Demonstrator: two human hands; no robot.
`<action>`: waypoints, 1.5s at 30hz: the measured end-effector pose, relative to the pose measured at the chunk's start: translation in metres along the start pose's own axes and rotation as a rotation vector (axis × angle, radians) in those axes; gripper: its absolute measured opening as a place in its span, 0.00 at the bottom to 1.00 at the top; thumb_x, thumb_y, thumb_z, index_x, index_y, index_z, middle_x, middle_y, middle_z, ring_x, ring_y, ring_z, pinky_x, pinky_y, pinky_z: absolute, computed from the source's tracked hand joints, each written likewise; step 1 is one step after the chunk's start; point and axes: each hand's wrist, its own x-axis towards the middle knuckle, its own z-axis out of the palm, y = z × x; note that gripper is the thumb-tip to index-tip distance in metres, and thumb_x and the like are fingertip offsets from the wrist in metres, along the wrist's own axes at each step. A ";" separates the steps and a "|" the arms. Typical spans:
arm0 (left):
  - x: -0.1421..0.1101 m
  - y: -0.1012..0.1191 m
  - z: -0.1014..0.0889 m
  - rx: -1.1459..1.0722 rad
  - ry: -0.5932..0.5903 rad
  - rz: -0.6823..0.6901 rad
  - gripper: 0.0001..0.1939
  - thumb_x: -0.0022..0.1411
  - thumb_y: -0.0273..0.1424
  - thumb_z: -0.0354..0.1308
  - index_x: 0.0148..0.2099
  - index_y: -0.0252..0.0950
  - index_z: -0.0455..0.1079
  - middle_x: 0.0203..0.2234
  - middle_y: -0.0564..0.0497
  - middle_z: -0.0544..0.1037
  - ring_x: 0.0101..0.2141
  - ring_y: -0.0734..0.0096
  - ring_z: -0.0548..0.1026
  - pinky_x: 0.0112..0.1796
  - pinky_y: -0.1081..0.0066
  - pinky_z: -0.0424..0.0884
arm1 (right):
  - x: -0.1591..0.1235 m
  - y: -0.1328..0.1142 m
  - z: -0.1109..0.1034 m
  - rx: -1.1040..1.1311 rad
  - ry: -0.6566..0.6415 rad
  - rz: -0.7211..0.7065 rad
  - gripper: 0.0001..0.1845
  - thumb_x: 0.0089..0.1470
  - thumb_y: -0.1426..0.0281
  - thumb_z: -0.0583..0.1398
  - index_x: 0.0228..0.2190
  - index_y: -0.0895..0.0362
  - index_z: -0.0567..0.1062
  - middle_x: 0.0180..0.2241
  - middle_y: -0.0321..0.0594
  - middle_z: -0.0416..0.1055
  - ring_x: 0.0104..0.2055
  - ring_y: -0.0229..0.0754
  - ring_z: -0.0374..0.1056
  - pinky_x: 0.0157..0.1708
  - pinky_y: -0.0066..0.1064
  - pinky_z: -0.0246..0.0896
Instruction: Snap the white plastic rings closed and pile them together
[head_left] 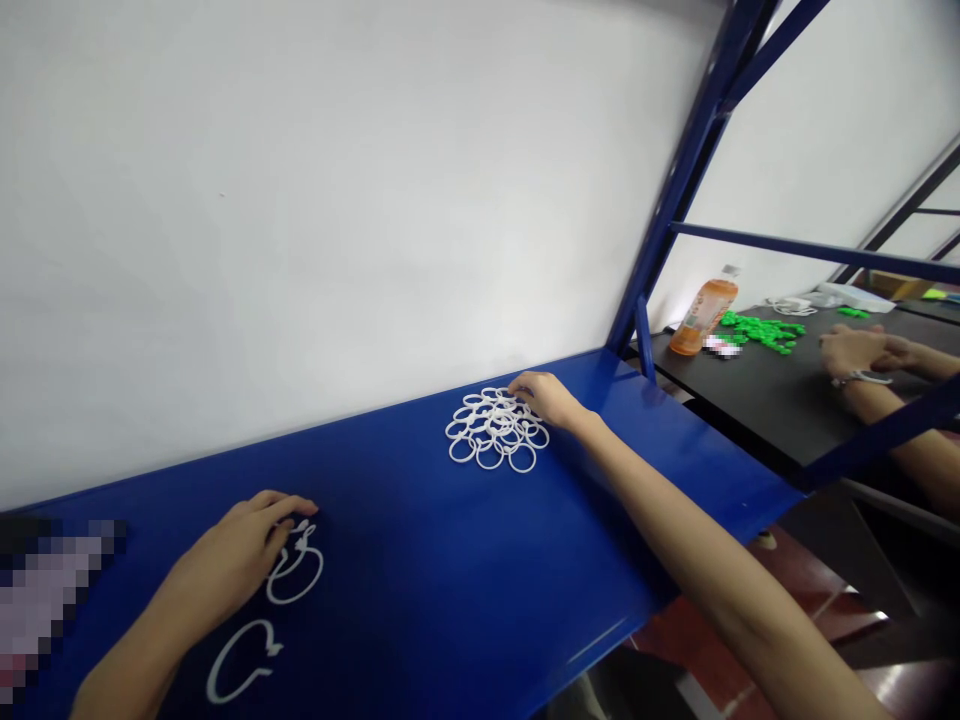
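My left hand point(251, 540) is low over the blue tabletop, with index finger and thumb apart. Beneath its fingertips lie white plastic rings point(321, 575), partly hidden by the hand. Nearer to me rests a single opened white ring point(212, 678), C-shaped with notched ends. Farther right, my right hand point(551, 398) reaches to the back right edge of a pile of white plastic rings point(491, 430). Its fingers are pressed together on a ring there; the fingertips are partly hidden. Many rings in the pile overlap and lie flat.
The blue table point(420, 560) meets a white wall point(337, 200) at the back. A blue metal frame point(675, 190) rises at its right end. Beyond are a black table point(757, 400), an orange drink bottle point(705, 315), green pieces point(761, 330) and another person's hands point(855, 352).
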 end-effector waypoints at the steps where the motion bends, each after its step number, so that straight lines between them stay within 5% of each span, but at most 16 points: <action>1: 0.001 0.000 -0.001 0.001 -0.006 0.000 0.17 0.63 0.38 0.49 0.43 0.46 0.80 0.44 0.45 0.81 0.43 0.56 0.79 0.44 0.61 0.75 | -0.001 -0.002 -0.001 -0.002 0.017 -0.001 0.10 0.59 0.81 0.59 0.38 0.60 0.80 0.40 0.45 0.79 0.43 0.43 0.74 0.46 0.32 0.66; 6: 0.002 -0.002 -0.005 -0.018 -0.030 0.003 0.17 0.58 0.37 0.51 0.43 0.44 0.80 0.45 0.45 0.81 0.44 0.56 0.79 0.46 0.61 0.75 | -0.014 -0.025 -0.004 -0.006 0.101 -0.026 0.09 0.64 0.76 0.57 0.40 0.60 0.78 0.41 0.45 0.76 0.44 0.42 0.72 0.46 0.32 0.66; 11: 0.001 0.003 -0.006 0.013 -0.062 -0.008 0.18 0.60 0.45 0.52 0.40 0.42 0.78 0.43 0.44 0.80 0.42 0.56 0.79 0.44 0.62 0.74 | -0.034 -0.084 0.007 0.035 0.141 -0.211 0.10 0.66 0.71 0.56 0.42 0.59 0.77 0.41 0.46 0.75 0.45 0.44 0.69 0.48 0.37 0.66; 15: 0.002 0.022 -0.007 0.046 0.056 -0.007 0.17 0.61 0.46 0.51 0.38 0.42 0.76 0.42 0.44 0.80 0.43 0.54 0.77 0.44 0.60 0.73 | -0.051 -0.141 0.029 0.077 -0.012 -0.370 0.12 0.67 0.71 0.54 0.43 0.60 0.77 0.41 0.47 0.75 0.45 0.45 0.69 0.48 0.37 0.66; 19: 0.001 0.054 -0.008 -0.022 0.199 -0.030 0.16 0.62 0.46 0.50 0.40 0.42 0.74 0.36 0.48 0.80 0.39 0.58 0.77 0.42 0.62 0.73 | -0.064 -0.171 0.050 0.142 -0.165 -0.392 0.14 0.67 0.65 0.57 0.47 0.59 0.75 0.44 0.46 0.75 0.45 0.44 0.70 0.48 0.34 0.66; 24: -0.008 0.104 0.002 -0.237 0.319 0.132 0.17 0.64 0.47 0.53 0.40 0.41 0.74 0.35 0.51 0.80 0.38 0.64 0.78 0.42 0.67 0.74 | -0.068 -0.171 0.060 0.251 -0.198 -0.262 0.21 0.64 0.58 0.59 0.52 0.58 0.71 0.45 0.47 0.75 0.47 0.45 0.71 0.48 0.37 0.66; 28: -0.015 0.131 0.012 -0.359 0.309 0.238 0.16 0.65 0.46 0.54 0.37 0.41 0.74 0.32 0.52 0.79 0.34 0.69 0.78 0.38 0.71 0.74 | -0.067 -0.164 0.061 0.369 -0.150 -0.213 0.10 0.64 0.64 0.59 0.43 0.58 0.72 0.41 0.44 0.75 0.44 0.42 0.71 0.45 0.34 0.67; 34: -0.016 0.134 0.013 -0.455 0.234 0.080 0.18 0.63 0.49 0.56 0.33 0.41 0.74 0.28 0.54 0.80 0.26 0.72 0.76 0.25 0.75 0.71 | -0.065 -0.160 0.055 0.510 -0.134 -0.082 0.07 0.64 0.66 0.60 0.37 0.57 0.72 0.32 0.36 0.75 0.33 0.37 0.71 0.34 0.27 0.64; 38: -0.013 0.133 0.015 -0.533 0.124 0.008 0.17 0.59 0.50 0.58 0.37 0.42 0.74 0.27 0.55 0.82 0.23 0.71 0.76 0.22 0.75 0.70 | -0.068 -0.162 0.053 0.498 -0.212 -0.183 0.06 0.67 0.68 0.57 0.39 0.56 0.72 0.34 0.37 0.76 0.35 0.37 0.72 0.36 0.27 0.64; 45: -0.016 0.140 0.019 -0.551 0.088 0.113 0.13 0.61 0.45 0.57 0.34 0.43 0.75 0.27 0.56 0.81 0.28 0.68 0.78 0.32 0.71 0.75 | -0.075 -0.157 0.056 0.293 -0.229 -0.440 0.08 0.68 0.70 0.54 0.38 0.59 0.71 0.34 0.40 0.74 0.35 0.37 0.70 0.36 0.27 0.63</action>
